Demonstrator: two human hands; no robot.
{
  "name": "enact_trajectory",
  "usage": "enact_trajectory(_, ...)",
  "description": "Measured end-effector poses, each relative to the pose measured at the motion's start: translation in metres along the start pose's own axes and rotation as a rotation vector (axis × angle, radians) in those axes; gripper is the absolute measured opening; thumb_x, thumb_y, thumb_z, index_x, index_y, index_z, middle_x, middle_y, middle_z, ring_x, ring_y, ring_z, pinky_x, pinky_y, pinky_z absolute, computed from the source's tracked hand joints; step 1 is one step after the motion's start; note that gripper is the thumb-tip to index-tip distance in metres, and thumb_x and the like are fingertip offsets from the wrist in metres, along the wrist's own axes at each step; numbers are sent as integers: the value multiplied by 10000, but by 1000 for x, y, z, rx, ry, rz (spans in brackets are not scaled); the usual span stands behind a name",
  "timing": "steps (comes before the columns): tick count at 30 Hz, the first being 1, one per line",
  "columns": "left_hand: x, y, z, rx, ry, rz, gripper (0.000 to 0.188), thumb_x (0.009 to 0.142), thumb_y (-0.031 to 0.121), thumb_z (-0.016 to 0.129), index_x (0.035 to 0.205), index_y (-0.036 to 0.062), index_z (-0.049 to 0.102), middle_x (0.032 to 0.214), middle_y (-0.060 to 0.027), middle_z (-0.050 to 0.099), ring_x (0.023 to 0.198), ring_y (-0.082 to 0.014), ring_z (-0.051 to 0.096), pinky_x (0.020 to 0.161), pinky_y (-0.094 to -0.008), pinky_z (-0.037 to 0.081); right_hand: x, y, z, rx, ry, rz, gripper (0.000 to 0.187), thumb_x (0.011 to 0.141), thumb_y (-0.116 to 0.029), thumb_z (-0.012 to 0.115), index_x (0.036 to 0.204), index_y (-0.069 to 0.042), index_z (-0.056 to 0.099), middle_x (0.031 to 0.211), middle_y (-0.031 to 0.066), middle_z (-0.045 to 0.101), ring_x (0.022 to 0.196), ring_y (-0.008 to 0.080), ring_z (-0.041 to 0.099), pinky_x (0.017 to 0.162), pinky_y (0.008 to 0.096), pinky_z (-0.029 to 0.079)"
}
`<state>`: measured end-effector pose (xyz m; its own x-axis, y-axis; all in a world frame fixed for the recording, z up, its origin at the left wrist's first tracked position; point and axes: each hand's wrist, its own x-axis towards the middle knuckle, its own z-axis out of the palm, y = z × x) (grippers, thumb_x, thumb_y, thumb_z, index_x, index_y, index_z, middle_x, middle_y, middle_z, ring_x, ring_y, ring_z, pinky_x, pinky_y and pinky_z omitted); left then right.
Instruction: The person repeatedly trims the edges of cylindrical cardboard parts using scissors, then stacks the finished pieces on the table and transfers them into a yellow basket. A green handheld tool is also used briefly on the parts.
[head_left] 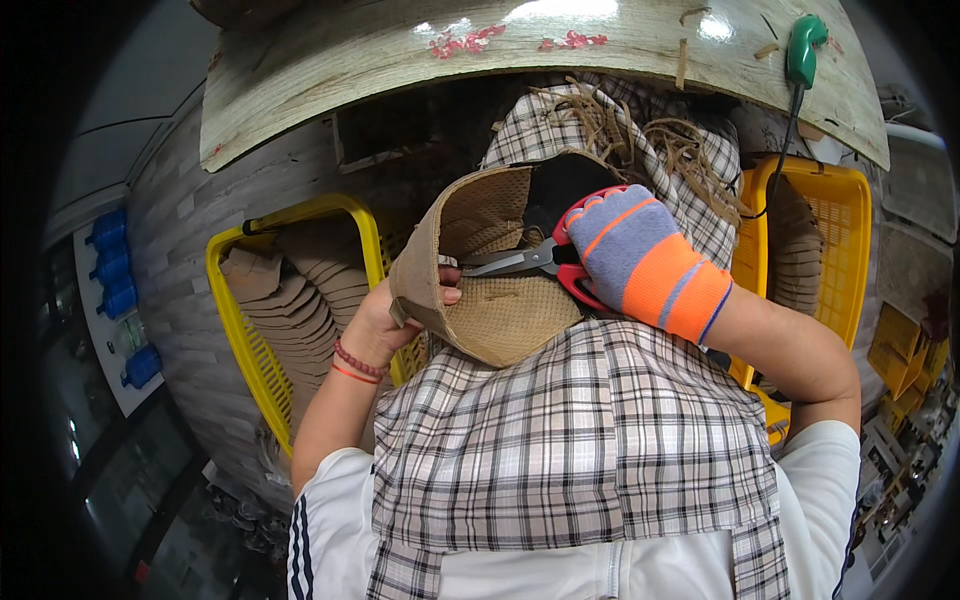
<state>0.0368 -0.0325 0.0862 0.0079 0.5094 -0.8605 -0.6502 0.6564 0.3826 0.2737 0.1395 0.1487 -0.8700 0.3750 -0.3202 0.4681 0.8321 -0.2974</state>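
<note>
My right hand, in a grey and orange knit glove, is closed round the red handles of a pair of scissors. The blades point left, into the hollow of a curved tan fabric piece with a mesh-like inner face and a black section at its far side. Bare, with a beaded bracelet and an orange cord at the wrist, my left hand grips the piece's near left edge. Its fingertips show inside, beside the scissor tips. The fabric rests against my checked apron. Whether the blades touch cloth I cannot tell.
Yellow baskets stand on both sides, the left basket and right basket holding stacked tan pieces. Tan strips lie on checked cloth ahead. A table spans the far side, bearing a corded green handheld tool.
</note>
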Motion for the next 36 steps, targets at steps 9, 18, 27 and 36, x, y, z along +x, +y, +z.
enact_trajectory(9,2,-3,-2,12,-65,15,369,684,-117,728,1035,-58,634,1005,-125,664,926,-215,652,848,-315,546,-13,13,2,104,53,52,243,770,-302,733,909,-110,681,787,79,696,716,256,683,638,358,534)
enact_trajectory(18,14,-17,-24,83,-175,121,290,952,98,549,1208,-35,587,1132,-139,657,937,-194,673,804,-295,570,8,39,-3,84,-326,131,556,770,-592,662,1014,-93,650,828,146,692,755,339,676,634,417,521)
enact_trajectory(27,2,-2,2,83,-144,102,423,670,-137,747,1072,-38,664,1051,-111,673,932,-199,646,820,-294,563,-27,59,1,196,-83,18,678,655,-601,770,1004,-29,663,874,165,667,862,341,649,754,396,518)
enact_trajectory(36,3,-3,1,127,-164,121,418,678,-131,747,1073,-19,669,1053,-106,676,953,-200,646,845,-300,564,-19,44,3,226,-206,30,457,768,-469,720,962,-58,665,801,163,660,768,349,647,660,411,514)
